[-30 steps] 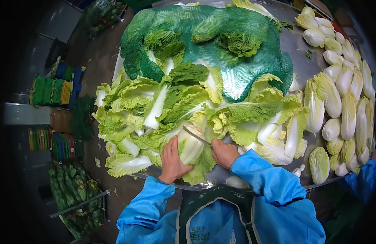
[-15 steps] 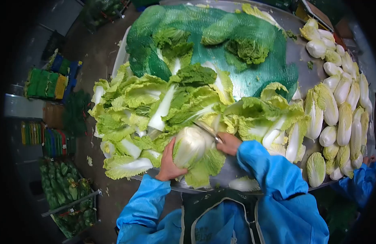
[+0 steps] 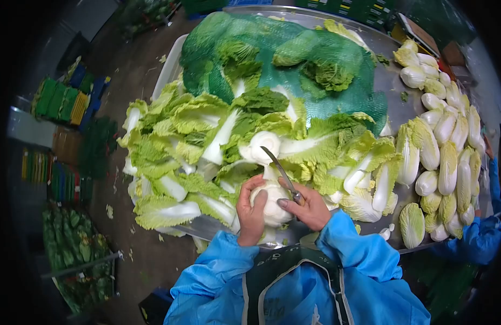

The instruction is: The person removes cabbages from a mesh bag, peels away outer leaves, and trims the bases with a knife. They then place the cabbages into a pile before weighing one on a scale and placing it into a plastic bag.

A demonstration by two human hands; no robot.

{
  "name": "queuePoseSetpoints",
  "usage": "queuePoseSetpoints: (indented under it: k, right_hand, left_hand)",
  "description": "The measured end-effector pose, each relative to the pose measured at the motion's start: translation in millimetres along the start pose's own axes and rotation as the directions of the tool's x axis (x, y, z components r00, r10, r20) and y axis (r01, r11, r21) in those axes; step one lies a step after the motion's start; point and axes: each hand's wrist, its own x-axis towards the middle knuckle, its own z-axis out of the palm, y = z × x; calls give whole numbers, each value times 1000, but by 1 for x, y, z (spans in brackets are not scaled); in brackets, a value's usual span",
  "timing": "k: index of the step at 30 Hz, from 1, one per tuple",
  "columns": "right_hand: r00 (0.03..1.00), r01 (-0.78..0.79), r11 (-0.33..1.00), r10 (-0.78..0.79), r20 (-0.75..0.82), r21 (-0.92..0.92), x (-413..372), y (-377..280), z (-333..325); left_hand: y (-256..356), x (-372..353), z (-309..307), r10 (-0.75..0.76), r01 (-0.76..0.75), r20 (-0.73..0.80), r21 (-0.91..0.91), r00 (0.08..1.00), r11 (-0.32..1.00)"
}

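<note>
Head view: wrapped left hand [image 3: 251, 212] around cabbage [image 3: 273, 201] at near edge of desk [image 3: 394, 76]; closed right hand [image 3: 311, 208] grip on knife [image 3: 281, 171], blade angled over leaves [image 3: 180, 116]. Seemingly mid-trim; called for steady hold before next cut.

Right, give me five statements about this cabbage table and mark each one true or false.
1. The left hand holds a pale cabbage at the near edge of the table. True.
2. The right hand grips a knife. True.
3. The net over the far heap is red. False: the net is green.
4. The trimmed cabbages are lined up on the left side of the table. False: they lie along the right side.
5. Another person's blue sleeve shows at the right edge. True.
</note>
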Motion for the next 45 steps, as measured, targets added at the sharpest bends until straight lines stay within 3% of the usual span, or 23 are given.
queuePoseSetpoints:
  k: [3,5,7,13,15,16,17,18,19,21,23,27,28,29,31,33,34,35,37,39,41,43,45]
  right_hand:
    - [999,-33,984,38,-23,176,-3,4,2]
    - [996,-85,994,87,-26,72,1,-9,-9]
    - [999,-47,967,49,-1,-251,9,-18,-8]
    - [996,-52,992,42,-85,-119,24,9,-18]
    - [994,-98,994,95,-59,-48,19,5,-22]
    - [997,-17,996,10,-81,-92,22,20,-19]
    - [996,-35,995,28,-85,-89,21,22,-14]
    - [992,54,963,-81,-92,-263,23,19,-6]
    - [976,153,890,-203,-73,-430,29,12,0]
    - [983,119,874,-169,-66,-471,41,5,5]
    - [940,94,760,-281,-195,-643,67,29,-4]
    - [950,18,878,-165,-267,-479,82,32,-39]
    - [939,11,905,-155,-305,-426,68,25,-42]
    - [927,6,928,-145,-345,-373,54,19,-42]
    - [966,-60,960,-13,-258,-273,16,24,-33]
    - [981,-190,972,184,-55,-140,-15,44,-20]
    - [939,-344,939,344,-12,9,-28,43,-9]
    - [875,-484,862,482,52,153,-35,39,0]
    - [875,-484,830,470,121,276,-36,30,-1]
    - [926,-349,879,376,-22,323,-34,9,0]
    - [946,-270,908,312,-87,320,-28,-1,7]
    - [975,-61,960,116,-191,272,-23,-28,3]
    - [972,-7,945,83,-219,327,-17,-44,-5]
  left_hand:
    - [13,-8,11,-124,113,-129,-92,984,989]
    - [12,-9,18,-177,127,-167,-274,970,953]
    - [6,-11,23,-159,114,-172,-246,972,963]
    - [-36,4,-57,-269,259,-176,-79,947,963]
    - [-9,-4,-59,239,-11,-354,541,904,841]
    - [14,-7,-46,224,-2,-344,541,912,841]
    - [44,-10,-28,352,-171,-221,572,910,802]
    - [57,-13,-15,478,-336,-106,582,872,741]
    - [51,-16,-8,482,-331,-118,585,868,740]
    - [36,-21,-4,223,-329,242,718,944,614]
    - [35,-26,-14,240,-338,239,713,941,615]
    - [29,-40,-56,143,-189,124,699,982,690]
    - [21,-43,-71,-148,152,-44,439,988,886]
    - [13,-44,-81,-457,465,-101,87,884,881]
    - [9,-49,-81,-447,453,-103,43,889,890]
    - [17,-50,-70,-753,711,-138,-255,644,655]
    - [17,-51,-66,-780,709,-120,-349,614,612]
    - [16,-54,-59,-778,713,-111,-339,618,614]
    - [15,-62,-43,-585,537,-135,-275,800,797]
    - [25,-60,-27,-480,437,-134,-257,867,862]
    - [40,-55,-15,-41,53,-139,85,989,995]
    - [61,-43,-5,100,-86,-115,125,988,988]
    - [84,-31,6,-112,51,-166,-331,980,942]
